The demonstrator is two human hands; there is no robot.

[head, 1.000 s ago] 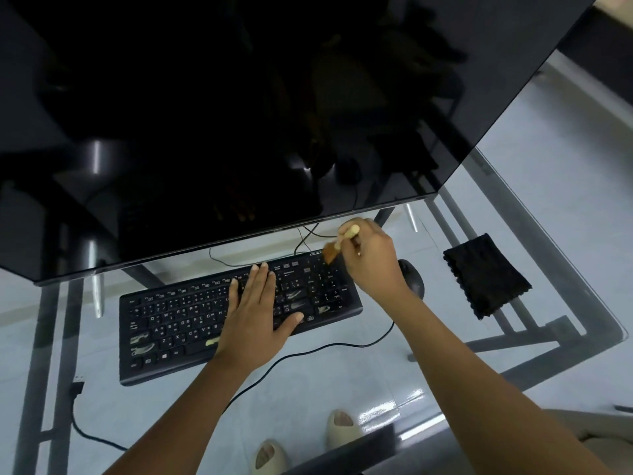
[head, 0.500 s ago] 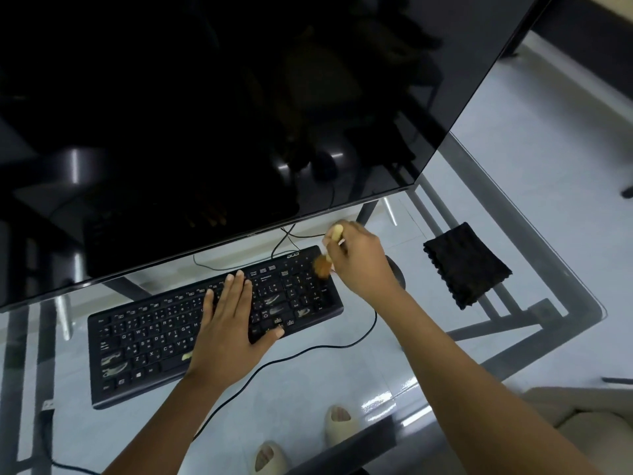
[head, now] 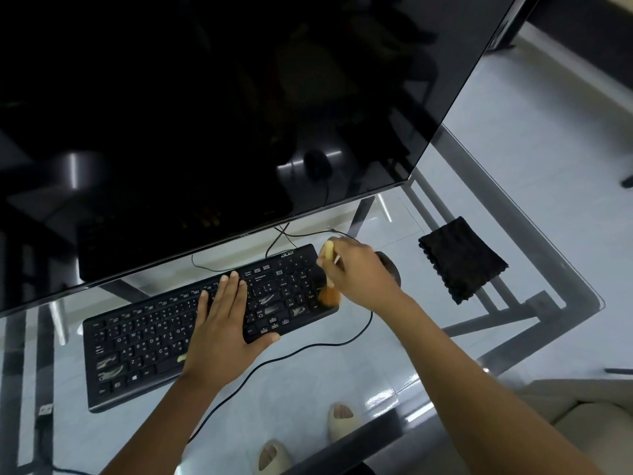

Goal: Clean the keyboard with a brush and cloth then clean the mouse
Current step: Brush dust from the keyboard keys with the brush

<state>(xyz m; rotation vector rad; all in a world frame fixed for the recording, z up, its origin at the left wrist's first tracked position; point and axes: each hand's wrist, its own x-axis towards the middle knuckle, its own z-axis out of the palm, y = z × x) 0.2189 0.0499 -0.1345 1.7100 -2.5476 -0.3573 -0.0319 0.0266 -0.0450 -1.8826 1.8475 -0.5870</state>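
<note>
Brushing keyboard (head: 144, 341) numpad, our right hand (head: 359, 275) grips brush (head: 329, 293). Left hand (head: 222, 323) flat on keys. Cloth (head: 460, 260) lies right of right hand.

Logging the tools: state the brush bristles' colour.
Orange-brown bristles on the brush, seen in the head view.

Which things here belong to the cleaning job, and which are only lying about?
For the job: keyboard, brush held by the right hand, black cloth, mouse, left hand flat on the keys.

Lying about: monitor, glass desk, cables.
</note>
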